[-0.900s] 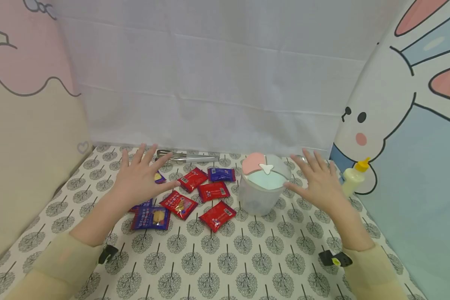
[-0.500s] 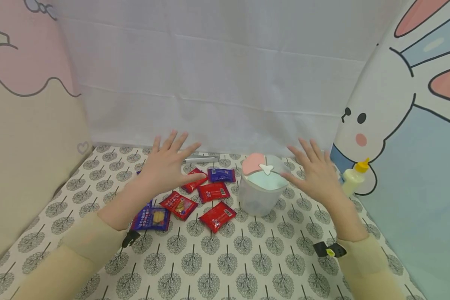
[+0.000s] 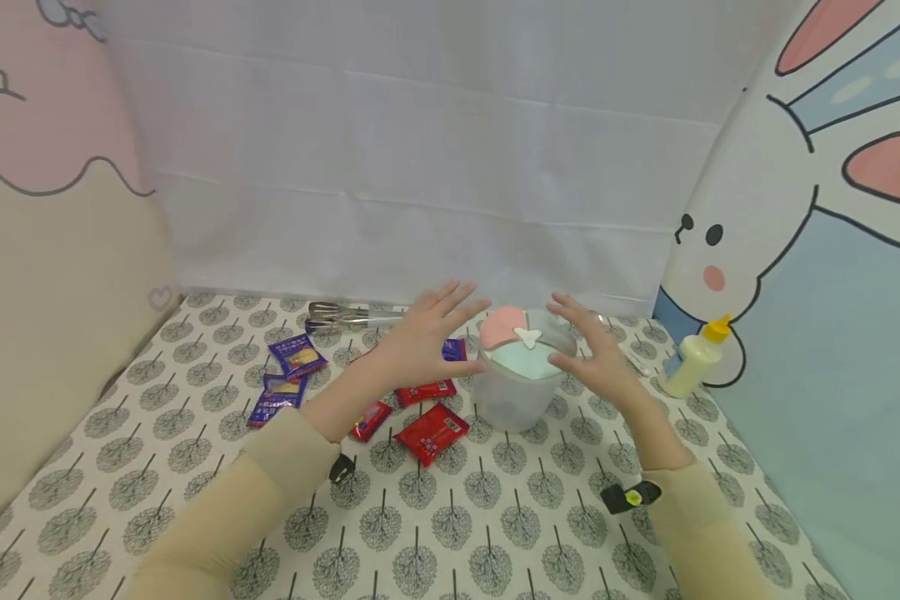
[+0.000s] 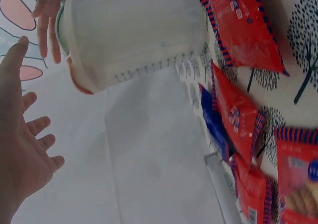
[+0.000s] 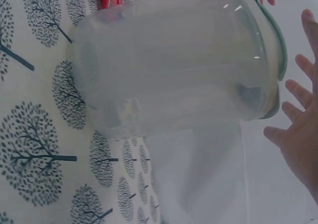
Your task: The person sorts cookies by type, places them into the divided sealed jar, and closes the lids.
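Note:
A clear plastic canister [image 3: 512,402] stands upright on the cloth. Its round lid [image 3: 504,327] has pink, grey and mint sections and a white bow-like piece in the middle. On the canister's left is my left hand [image 3: 422,340], fingers spread and holding nothing. My right hand [image 3: 598,357] is spread on the other side, its thumb overlapping the lid's edge in the head view. Both wrist views show a gap between each hand and the canister [image 5: 164,70]. Red snack packets [image 3: 432,433] lie left of the canister, some partly hidden by my left hand and arm.
Blue-purple snack packets [image 3: 297,357] lie further left. Metal tongs [image 3: 333,317] rest near the back wall, partly behind my left hand. A bottle of pale yellow liquid with a yellow cap [image 3: 692,360] stands at the right. Printed fabric walls enclose the tree-patterned tablecloth [image 3: 416,533].
My left hand has travelled right, from above the packets to beside the canister. My right hand has come slightly left, closer to the lid. The canister stays in place.

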{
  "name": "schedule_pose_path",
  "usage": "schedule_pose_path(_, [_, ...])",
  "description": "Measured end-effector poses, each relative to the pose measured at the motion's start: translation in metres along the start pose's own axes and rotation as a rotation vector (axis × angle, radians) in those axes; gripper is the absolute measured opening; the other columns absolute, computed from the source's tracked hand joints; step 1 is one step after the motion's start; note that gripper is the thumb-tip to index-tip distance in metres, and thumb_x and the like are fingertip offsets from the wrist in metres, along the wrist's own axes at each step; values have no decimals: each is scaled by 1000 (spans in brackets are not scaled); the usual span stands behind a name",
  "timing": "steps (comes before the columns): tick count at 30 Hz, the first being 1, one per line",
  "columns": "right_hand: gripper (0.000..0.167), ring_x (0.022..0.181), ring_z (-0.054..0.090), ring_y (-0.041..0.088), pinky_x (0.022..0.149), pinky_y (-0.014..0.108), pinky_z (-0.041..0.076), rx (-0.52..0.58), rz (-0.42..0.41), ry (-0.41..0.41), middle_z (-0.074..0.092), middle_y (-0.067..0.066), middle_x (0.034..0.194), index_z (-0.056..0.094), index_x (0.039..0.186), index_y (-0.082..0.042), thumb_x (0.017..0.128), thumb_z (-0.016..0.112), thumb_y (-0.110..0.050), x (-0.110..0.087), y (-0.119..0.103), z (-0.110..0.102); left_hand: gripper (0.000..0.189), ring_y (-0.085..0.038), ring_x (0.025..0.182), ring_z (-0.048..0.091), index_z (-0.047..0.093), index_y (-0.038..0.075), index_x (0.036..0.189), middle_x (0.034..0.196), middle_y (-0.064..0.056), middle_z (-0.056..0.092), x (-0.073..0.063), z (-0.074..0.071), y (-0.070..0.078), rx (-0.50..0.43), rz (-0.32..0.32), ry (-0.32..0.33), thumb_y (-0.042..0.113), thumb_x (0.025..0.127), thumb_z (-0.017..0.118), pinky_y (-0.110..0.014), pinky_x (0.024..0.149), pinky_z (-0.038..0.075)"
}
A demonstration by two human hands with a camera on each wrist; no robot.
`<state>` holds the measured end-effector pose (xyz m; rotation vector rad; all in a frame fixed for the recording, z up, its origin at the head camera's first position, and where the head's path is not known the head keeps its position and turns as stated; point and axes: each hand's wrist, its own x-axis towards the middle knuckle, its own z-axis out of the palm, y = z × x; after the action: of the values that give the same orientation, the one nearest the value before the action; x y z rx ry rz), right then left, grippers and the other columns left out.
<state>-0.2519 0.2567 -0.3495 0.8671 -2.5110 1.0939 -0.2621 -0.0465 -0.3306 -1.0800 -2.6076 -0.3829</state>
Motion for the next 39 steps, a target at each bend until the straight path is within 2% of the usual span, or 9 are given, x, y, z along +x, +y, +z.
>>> schedule_pose_path(5, [65,142,19,36,112,61,20,148,-1,-29,29,18,152,37,141,-1,83,66,-4,-3,-14,6,78,-21,146,10,30,28,148,157,1,21,12,28,6,-183,69,29,59,84,59,-50,116,16])
schedule_pose_path(9, [57,140,23,36,111,62,18,165,-20,-32,37,21,146,43,136,1,83,62,1,-5,-17,10,64,-19,144,17,40,26,144,153,6,30,20,45,10,-287,98,22,52,88,58,-49,117,13])
schedule_pose_path(12, [50,139,22,41,109,66,16,169,-68,-48,40,25,142,48,130,5,82,60,2,-6,-12,12,58,-18,143,21,43,23,142,151,6,35,22,53,11,-331,124,14,49,91,55,-45,118,11])
schedule_pose_path(18, [45,135,22,50,110,65,14,209,-158,-73,41,33,136,52,120,13,76,60,8,-6,-6,14,50,-16,140,27,50,23,136,148,4,40,21,67,7,-383,149,75,43,91,57,-44,116,21])
schedule_pose_path(22, [38,131,28,50,109,66,17,189,-180,-51,45,33,133,53,118,11,85,64,-6,-6,-5,15,46,-17,137,32,53,22,133,144,3,44,22,70,6,-388,155,113,40,90,59,-45,115,25])
schedule_pose_path(28, [54,136,30,37,110,64,19,209,-155,-29,46,28,134,46,126,8,98,46,-38,-6,-1,16,35,-15,124,45,59,22,126,133,2,55,29,64,8,-410,99,155,38,96,50,-46,110,32])
schedule_pose_path(32, [67,136,29,39,111,61,18,238,-88,-26,43,29,135,27,139,7,93,59,-30,-7,-3,17,34,-10,100,51,62,19,122,108,3,64,35,61,8,-449,27,144,38,99,46,-34,88,48])
schedule_pose_path(36, [75,125,37,51,106,66,24,137,-45,6,39,34,137,14,141,1,89,64,-17,-12,-8,19,31,-8,80,51,64,14,116,86,4,61,43,59,7,-443,20,164,32,100,45,-25,71,47])
schedule_pose_path(39, [69,119,41,55,100,69,30,81,-65,27,37,35,136,18,138,0,87,63,-11,-15,-9,19,29,-9,75,53,63,12,117,84,3,62,48,59,7,-443,38,187,29,100,47,-22,67,47])
